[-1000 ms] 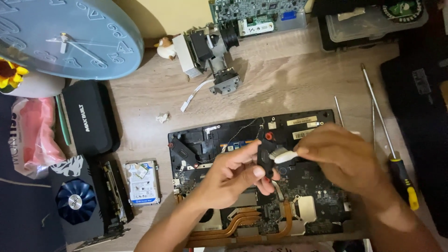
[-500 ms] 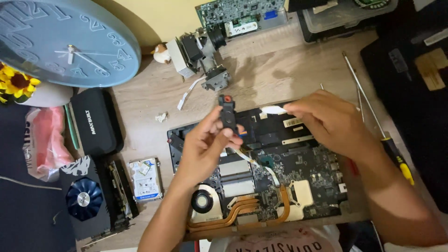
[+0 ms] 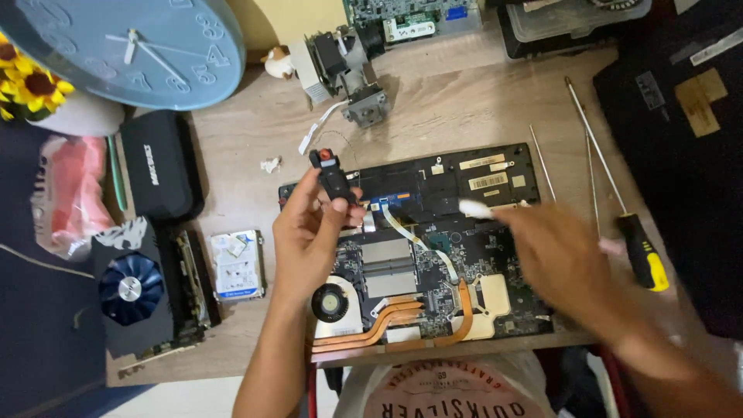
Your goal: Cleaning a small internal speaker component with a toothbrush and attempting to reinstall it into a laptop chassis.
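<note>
An opened laptop base (image 3: 441, 186) with its motherboard, fan and copper heat pipes lies on the wooden desk (image 3: 457, 108). My left hand (image 3: 306, 236) pinches a small black part with a red tip (image 3: 331, 178) and holds it up over the laptop's left rear corner. My right hand (image 3: 561, 259) is blurred over the board's right side, and a small white piece (image 3: 476, 207) shows at its fingertips.
A yellow-handled screwdriver (image 3: 619, 193) and thin metal rods lie right of the laptop. A graphics card (image 3: 135, 290), hard drive (image 3: 236, 265), black pouch (image 3: 159, 164) and blue wall clock (image 3: 131, 46) sit on the left. A dismantled assembly (image 3: 348, 70) is behind.
My left hand has lifted the black part off the board and carried it left and up. My right hand has pulled away to the right with the white piece.
</note>
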